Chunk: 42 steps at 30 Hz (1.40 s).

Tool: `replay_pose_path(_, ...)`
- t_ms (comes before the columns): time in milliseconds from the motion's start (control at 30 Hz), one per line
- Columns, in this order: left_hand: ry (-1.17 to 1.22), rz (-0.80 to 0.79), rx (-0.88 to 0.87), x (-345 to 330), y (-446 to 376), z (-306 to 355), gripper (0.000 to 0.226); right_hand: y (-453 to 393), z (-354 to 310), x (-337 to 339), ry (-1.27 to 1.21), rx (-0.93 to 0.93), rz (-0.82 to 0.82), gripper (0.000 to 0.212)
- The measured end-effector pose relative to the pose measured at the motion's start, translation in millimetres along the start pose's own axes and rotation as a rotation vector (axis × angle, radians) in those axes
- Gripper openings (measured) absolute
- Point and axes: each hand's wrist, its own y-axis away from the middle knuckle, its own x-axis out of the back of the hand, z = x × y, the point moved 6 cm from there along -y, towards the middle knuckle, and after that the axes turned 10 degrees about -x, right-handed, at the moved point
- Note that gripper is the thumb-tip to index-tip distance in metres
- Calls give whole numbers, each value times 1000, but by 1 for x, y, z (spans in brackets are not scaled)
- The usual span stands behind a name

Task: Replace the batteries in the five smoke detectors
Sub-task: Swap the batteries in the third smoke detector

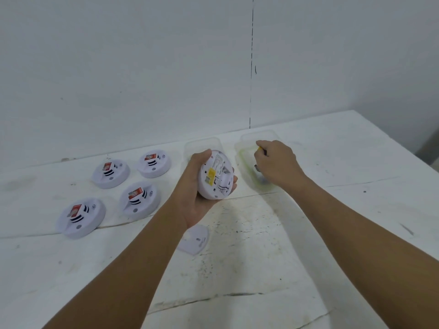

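Worktop, white and scuffed, carries everything, with the opened smoke detector near its middle as the landmark. Four closed detectors sit face up in a cluster well to the left of it. Two clear plastic containers stand behind and beside it: one just behind, largely hidden by the left hand, the other just to its right. A loose white cover plate lies on the worktop nearer the person, below the landmark.

The left hand grasps the opened detector around its rim, tilted so its back faces the camera; a yellow battery sits in the compartment, its long axis running roughly up and down the housing. The right hand reaches into the container to the right, fingers curled around a small yellow-tipped item, probably a battery, though too little shows to be sure.

The right hand lies just to the right of the compartment and is the only free one, so any swap falls to it, travelling leftward; whether the seated battery is old or new cannot be told.
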Motion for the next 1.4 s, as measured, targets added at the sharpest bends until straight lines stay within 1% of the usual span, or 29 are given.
replay_pose_path(67, 20, -9, -4, 4, 0, 1, 44, -1, -1, -2, 58, 10, -15, 24)
replay_pose_path(133, 46, -2, -18, 8, 2, 4, 39, -2, 0, -2, 78, 2, 4, 16)
replay_pose_path(167, 55, 7, -29, 10, 4, 7, 37, -2, 2, -2, 95, -6, 4, 15)
replay_pose_path(233, 76, 21, -50, 15, 8, 12, 37, -2, 2, -2, 110, -23, -4, 26)
replay_pose_path(333, 149, 46, -84, 30, 12, 18, 44, 0, 3, -1, 62, -36, -8, 36)
replay_pose_path(433, 182, 48, -104, 43, 18, 22, 47, 5, -2, 2, 9, 13, 64, 43)
replay_pose_path(533, 188, 79, -123, 58, 27, 24, 51, 14, -13, 4, -63, 110, 184, 35)
replay_pose_path(600, 202, 72, -98, 67, 32, 23, 56, 22, -24, 1, -118, 171, 217, 28)
replay_pose_path(667, 215, 60, -62, 75, 35, 21, 62, 30, -38, -6, -148, 237, 195, 23)
replay_pose_path(800, 283, 92, -1, 90, 38, 14, 72, 39, -66, -27, -123, 333, 82, 15)
replay_pose_path(867, 307, 103, 16, 93, 39, 11, 74, 36, -72, -39, -47, 328, 20, 16)
replay_pose_path(1000, 319, 136, 41, 103, 40, 7, 66, 23, -79, -52, 177, 271, -120, 23)
replay_pose_path(1133, 310, 139, 85, 107, 39, 7, 59, 5, -91, -58, 388, 230, -142, 24)
replay_pose_path(1200, 316, 117, 128, 105, 38, 6, 61, -1, -98, -68, 526, 233, -179, 24)
replay_pose_path(1300, 324, 94, 172, 105, 37, 6, 65, -5, -105, -83, 756, 245, -188, 24)
replay_pose_path(1400, 338, 73, 196, 106, 37, 5, 62, -8, -110, -87, 901, 253, -204, 27)
